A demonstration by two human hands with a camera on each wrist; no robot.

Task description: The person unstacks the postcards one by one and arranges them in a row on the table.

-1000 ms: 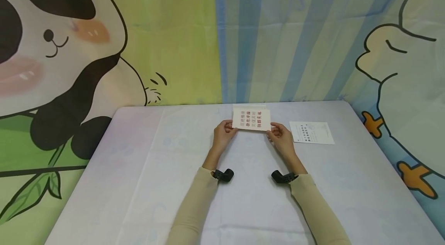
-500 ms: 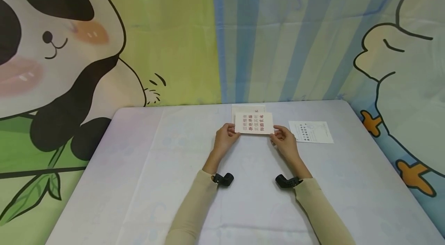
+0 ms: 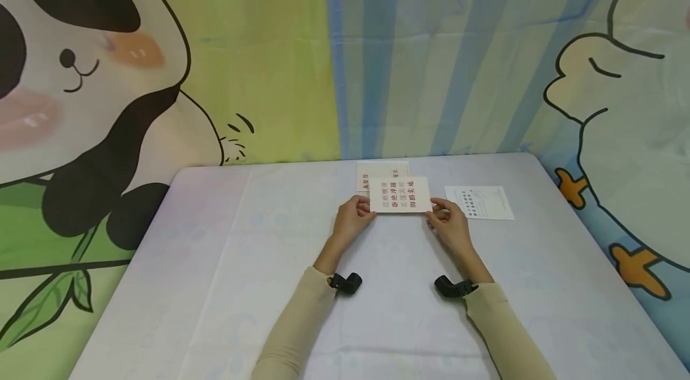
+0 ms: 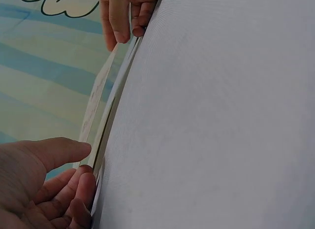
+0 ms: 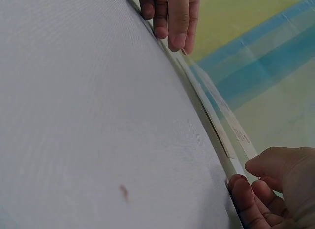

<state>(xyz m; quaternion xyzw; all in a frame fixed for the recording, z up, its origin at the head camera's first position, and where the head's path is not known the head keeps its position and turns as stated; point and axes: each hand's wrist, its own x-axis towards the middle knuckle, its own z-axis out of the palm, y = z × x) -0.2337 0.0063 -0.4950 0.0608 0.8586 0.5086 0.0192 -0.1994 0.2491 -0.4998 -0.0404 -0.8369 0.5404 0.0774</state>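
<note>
A cream card (image 3: 400, 195) printed with columns of red and grey characters is held level across both hands, above the far part of the table. My left hand (image 3: 353, 223) pinches its left end between thumb and fingers. The opposite end is pinched by my right hand (image 3: 451, 229). In the left wrist view the card (image 4: 94, 103) appears nearly edge-on, tilted up over a thin pale stack (image 4: 104, 133). Partly hidden behind it in the head view lies another cream card (image 3: 380, 169) with red characters.
To the right, a white card (image 3: 485, 202) with dark characters lies on the white tablecloth (image 3: 259, 284). The table's back edge meets a printed curtain (image 3: 269, 56) with a panda figure. Both wrists carry black camera bands.
Both hands have brought the held card slightly nearer and to the right. More of the cream card behind it now shows.
</note>
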